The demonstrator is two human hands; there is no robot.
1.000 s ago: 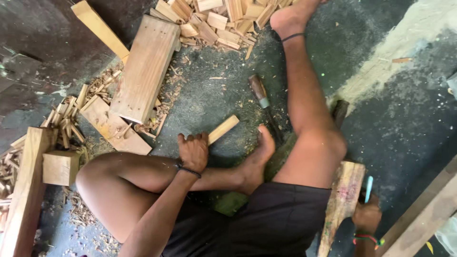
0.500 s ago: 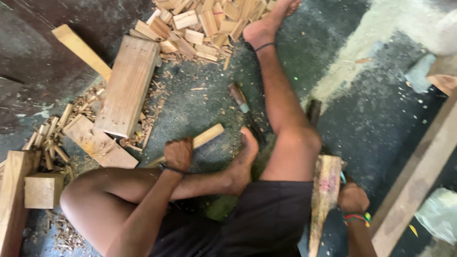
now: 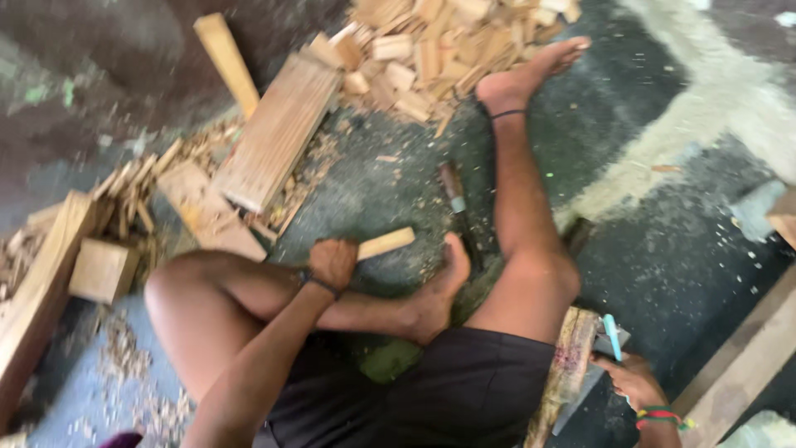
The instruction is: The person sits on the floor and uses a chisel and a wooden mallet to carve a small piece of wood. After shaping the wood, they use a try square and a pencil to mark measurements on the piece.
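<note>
I sit on the ground with one leg folded and the other stretched out. My left hand (image 3: 333, 261) is closed around the end of a short pale wooden stick (image 3: 385, 243) that lies on the ground in front of my folded shin. My right hand (image 3: 634, 382) is low at my right side, holding a thin light-blue tool (image 3: 612, 336) against a rough wooden piece (image 3: 566, 373) that leans beside my thigh. A chisel-like tool with a wooden handle (image 3: 453, 192) lies on the ground between my legs.
A flat plank (image 3: 278, 133) and a pile of cut wood blocks (image 3: 431, 46) lie ahead. Splinters, shavings and a small block (image 3: 101, 270) are at the left, with a long beam (image 3: 37, 290) beside them. Another beam (image 3: 746, 357) lies at the right.
The view has swung and shifted, so the scene sits lower right and blurred. My left hand still grips the stick; my right hand stays by the leaning wood piece.
</note>
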